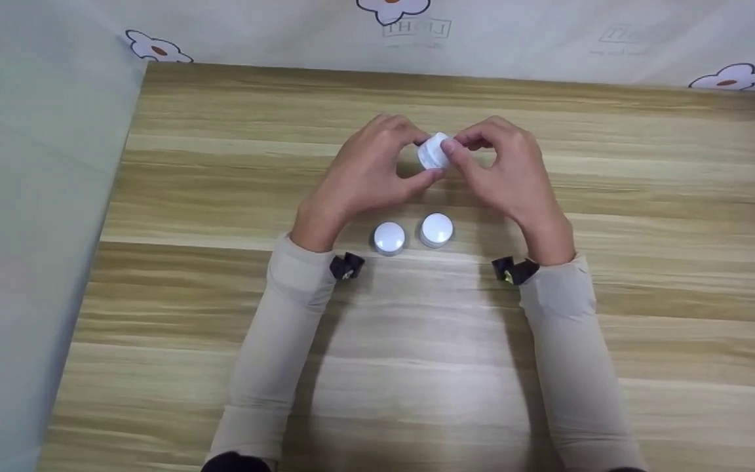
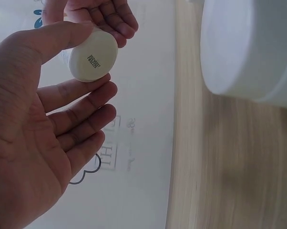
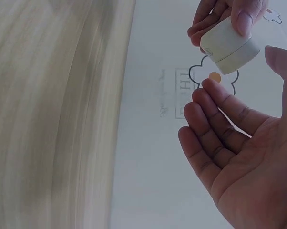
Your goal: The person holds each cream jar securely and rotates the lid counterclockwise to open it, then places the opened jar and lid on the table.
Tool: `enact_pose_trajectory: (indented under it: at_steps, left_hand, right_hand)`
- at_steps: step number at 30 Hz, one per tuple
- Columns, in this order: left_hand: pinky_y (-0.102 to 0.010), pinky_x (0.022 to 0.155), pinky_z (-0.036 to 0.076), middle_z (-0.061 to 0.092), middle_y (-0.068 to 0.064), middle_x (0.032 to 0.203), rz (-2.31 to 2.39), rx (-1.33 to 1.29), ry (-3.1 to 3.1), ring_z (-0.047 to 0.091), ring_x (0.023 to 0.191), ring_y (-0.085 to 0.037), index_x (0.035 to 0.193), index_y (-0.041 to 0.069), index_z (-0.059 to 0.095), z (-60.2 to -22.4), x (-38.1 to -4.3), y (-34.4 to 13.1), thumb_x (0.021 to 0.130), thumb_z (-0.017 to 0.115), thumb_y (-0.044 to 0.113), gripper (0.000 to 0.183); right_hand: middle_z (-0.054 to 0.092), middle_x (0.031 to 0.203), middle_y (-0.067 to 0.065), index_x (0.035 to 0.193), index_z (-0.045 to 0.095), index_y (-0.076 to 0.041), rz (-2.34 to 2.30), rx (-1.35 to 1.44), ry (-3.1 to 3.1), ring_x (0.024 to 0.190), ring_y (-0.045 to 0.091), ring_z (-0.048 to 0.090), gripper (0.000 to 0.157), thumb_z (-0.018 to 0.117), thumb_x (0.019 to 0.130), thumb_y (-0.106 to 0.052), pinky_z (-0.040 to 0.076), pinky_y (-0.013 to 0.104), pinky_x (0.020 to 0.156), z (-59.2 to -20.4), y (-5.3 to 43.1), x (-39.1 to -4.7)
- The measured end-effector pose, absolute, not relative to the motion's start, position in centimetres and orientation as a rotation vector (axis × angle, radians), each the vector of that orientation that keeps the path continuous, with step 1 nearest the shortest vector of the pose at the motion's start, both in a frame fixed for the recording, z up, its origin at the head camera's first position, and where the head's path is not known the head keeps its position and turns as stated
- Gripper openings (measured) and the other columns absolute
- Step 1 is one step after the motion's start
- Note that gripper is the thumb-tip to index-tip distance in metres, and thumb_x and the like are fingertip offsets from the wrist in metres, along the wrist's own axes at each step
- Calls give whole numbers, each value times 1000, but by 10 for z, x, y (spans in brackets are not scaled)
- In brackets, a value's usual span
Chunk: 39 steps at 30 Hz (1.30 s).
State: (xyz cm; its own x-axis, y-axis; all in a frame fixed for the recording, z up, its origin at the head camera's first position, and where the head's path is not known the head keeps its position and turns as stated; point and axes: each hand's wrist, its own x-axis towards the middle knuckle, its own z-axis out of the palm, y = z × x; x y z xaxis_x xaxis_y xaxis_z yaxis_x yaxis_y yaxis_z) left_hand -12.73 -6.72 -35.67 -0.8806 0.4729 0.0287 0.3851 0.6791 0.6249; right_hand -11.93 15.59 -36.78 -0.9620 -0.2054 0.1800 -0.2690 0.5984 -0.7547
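My left hand pinches a small white lidded jar between thumb and fingers, tilted above the far half of the table. In the left wrist view, printed characters show on the base of this jar. My right hand is at the lid end, its thumb in front of the lid in the head view. The right wrist view shows the right hand with fingers extended and a gap to the jar. Two more white jars, a left one and a right one, stand between my forearms.
The wood-grain table lies under both arms. Along its far edge hangs a pale sheet with flower prints, and another pale surface borders the left side. Dark wrist cameras sit at both cuffs.
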Motion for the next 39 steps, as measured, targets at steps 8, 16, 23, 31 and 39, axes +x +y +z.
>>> enact_pose_trajectory:
  at_steps: [8,16,23,31,39]
  left_hand:
    - [-38,110,48,69,1,128,981,722,2763,57,127,-18,128,20,75,-360,-126,-66,95,75,49,44]
    - [-38,109,49,70,1,126,959,711,2753,57,125,-17,127,18,75,-360,-126,-67,95,75,49,44]
    - [-37,110,48,70,1,128,958,709,2749,57,126,-18,126,18,75,-360,-127,-69,94,76,46,42]
    - [-37,109,49,71,0,125,969,737,2763,59,124,-19,124,16,76,-361,-127,-71,94,77,43,40]
    - [-38,108,49,71,-2,126,978,755,2772,59,124,-20,125,16,76,-362,-127,-71,95,75,46,43]
  right_hand:
    - [77,98,10,94,78,-4,1324,366,-2762,98,23,72,39,75,97,-42,55,47,94,-367,155,-118]
    - [76,101,11,98,78,-3,1339,425,-2762,102,27,71,35,74,99,-38,55,48,100,-370,154,-118]
    - [75,105,10,102,77,-4,1326,468,-2795,105,27,69,35,72,99,-39,53,49,103,-369,153,-120]
    - [75,106,10,104,77,-4,1311,485,-2804,106,28,68,29,73,98,-33,51,49,103,-368,149,-120]
    - [75,107,10,105,78,-4,1311,462,-2769,106,26,69,33,73,99,-36,52,49,102,-370,152,-121]
